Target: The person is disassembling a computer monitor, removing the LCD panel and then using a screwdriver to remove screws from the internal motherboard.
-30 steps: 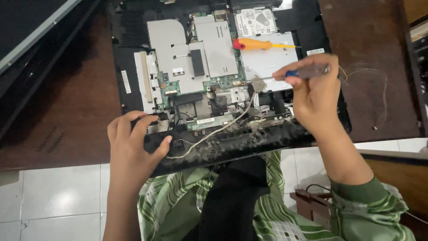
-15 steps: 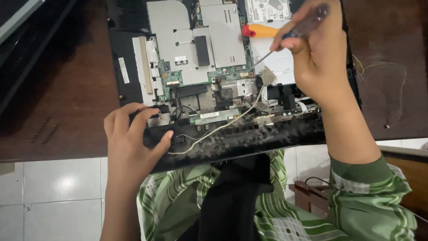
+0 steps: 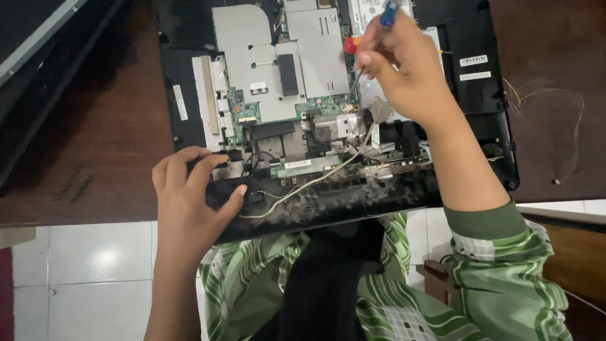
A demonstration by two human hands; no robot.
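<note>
Unscrewing step: our left hand point(image 3: 189, 202) grips the laptop point(image 3: 315, 189) edge, our right hand point(image 3: 404, 69) clasps a screwdriver point(image 3: 369, 47), needing tip seated squarely.

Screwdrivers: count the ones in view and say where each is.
2. A blue-handled screwdriver is in the right hand, its tip down on the opened laptop. A red-handled screwdriver lies on the laptop, mostly hidden behind that hand. Others may be hidden.
</note>
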